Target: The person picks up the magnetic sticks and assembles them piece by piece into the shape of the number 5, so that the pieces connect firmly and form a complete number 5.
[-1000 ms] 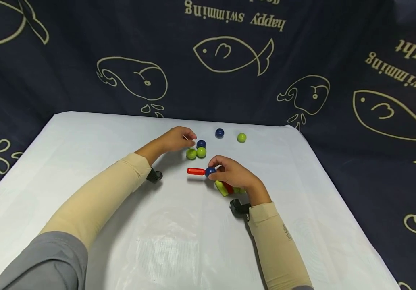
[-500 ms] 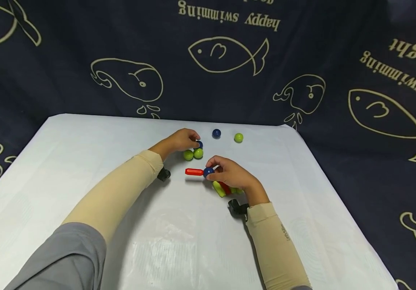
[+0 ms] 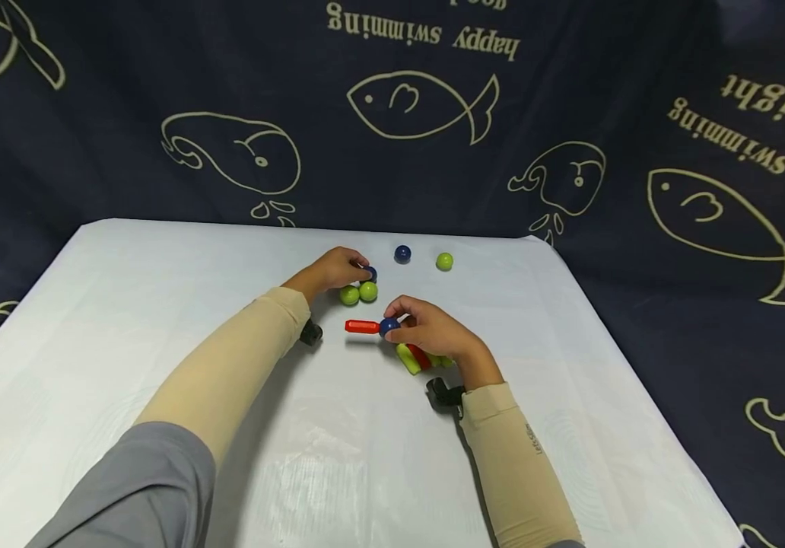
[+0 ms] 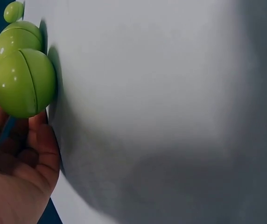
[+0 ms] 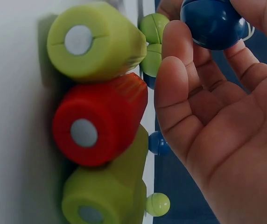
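With your left grip (image 3: 339, 269) pinching a blue ball (image 3: 371, 273) just beyond two green balls (image 3: 368, 291), lift straight up without nudging them, while your right grip (image 3: 433, 327) pinches the rod-end blue ball (image 3: 387, 327), holding the red rod (image 3: 362, 326) above the surface (image 3: 324, 472).

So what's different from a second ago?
The left hand moved right to the blue ball just beyond the paired green balls; its fingers, short of it before, now appear to pinch it.

The right hand still holds the other blue ball at the red stick. The far blue ball and far green ball stayed put.
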Available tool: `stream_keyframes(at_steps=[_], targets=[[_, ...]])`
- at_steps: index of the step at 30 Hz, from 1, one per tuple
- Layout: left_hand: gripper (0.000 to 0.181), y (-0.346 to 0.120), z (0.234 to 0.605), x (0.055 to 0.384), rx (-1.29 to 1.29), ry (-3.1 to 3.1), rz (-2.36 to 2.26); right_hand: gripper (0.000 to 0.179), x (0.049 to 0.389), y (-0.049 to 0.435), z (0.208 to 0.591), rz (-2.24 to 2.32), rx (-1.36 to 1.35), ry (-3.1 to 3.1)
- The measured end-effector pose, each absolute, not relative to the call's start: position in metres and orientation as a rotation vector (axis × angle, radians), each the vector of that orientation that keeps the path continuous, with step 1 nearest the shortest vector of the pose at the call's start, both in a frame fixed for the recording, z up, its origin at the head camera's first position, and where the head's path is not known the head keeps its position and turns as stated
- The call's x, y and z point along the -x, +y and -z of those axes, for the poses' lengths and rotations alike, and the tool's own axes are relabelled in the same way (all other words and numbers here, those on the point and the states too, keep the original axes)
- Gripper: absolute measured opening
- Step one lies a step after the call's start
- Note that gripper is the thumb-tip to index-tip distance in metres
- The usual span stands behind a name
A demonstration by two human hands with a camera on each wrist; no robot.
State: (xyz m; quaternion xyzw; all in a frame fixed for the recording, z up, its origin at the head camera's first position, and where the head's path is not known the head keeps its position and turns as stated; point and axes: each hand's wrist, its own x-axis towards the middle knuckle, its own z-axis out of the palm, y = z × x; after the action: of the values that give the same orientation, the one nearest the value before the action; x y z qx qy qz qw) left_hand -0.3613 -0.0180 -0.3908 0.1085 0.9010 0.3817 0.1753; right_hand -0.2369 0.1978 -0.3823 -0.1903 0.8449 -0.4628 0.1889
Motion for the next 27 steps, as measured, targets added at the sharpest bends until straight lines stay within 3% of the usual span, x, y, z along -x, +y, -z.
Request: stream_keyframes(at_steps=[18,27], targets=[[0.038,-0.041,0.375,0.352,-0.327,2.51,-1.398,0.024,0.237,0.198,0.382,1.302,0.52,2.397],[0.04,-0.059,0.363,0.323,-0.366,2.443,-1.501,0.024,0.236,0.198,0.382,1.321,0.492,2.391]])
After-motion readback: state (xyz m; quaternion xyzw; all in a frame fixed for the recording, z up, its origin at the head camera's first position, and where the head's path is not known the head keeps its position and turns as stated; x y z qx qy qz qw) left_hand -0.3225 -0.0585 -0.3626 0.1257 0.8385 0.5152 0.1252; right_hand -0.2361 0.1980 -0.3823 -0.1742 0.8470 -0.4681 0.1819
